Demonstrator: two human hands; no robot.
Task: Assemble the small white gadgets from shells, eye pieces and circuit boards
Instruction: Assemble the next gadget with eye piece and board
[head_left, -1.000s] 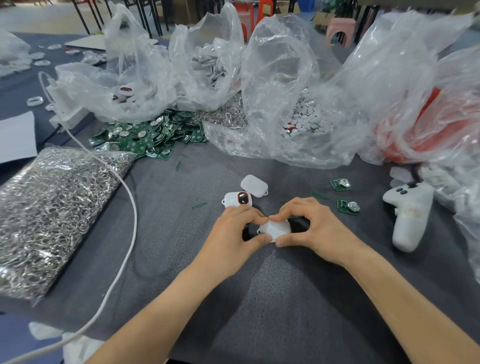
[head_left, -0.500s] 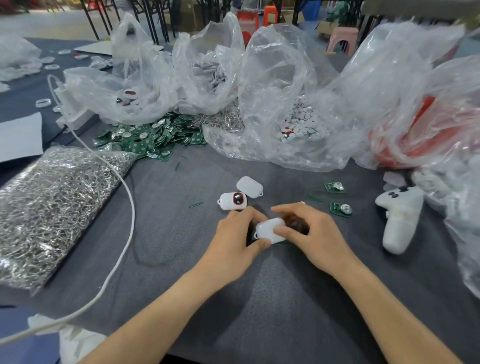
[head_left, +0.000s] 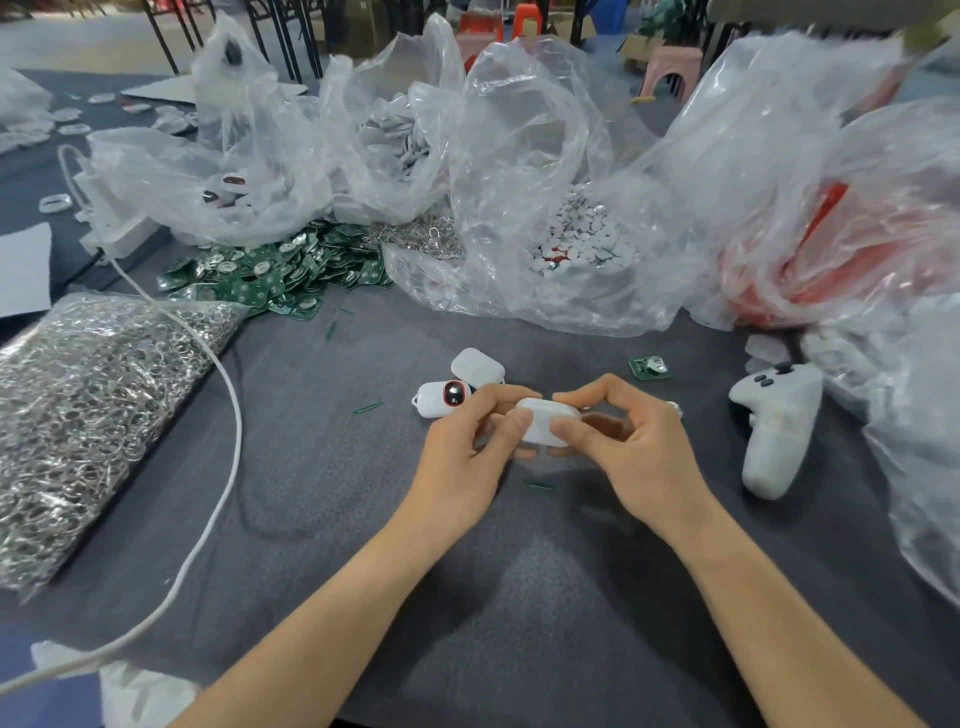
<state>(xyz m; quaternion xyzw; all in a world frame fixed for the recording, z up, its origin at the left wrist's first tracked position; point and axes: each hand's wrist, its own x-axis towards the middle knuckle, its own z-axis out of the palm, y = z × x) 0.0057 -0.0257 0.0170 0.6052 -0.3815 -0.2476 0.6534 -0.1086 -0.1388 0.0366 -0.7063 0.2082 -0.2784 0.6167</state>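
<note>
Hands: left hand (head_left: 457, 447) | right hand (head_left: 631, 447) | both pinch white gadget (head_left: 545, 423)

Controller (head_left: 774, 431) right of gadget (head_left: 545, 427)

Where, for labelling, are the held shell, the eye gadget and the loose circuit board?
held shell (head_left: 543, 423), head view, top face.
eye gadget (head_left: 438, 400), head view, white body.
loose circuit board (head_left: 649, 367), head view, centre.
</note>
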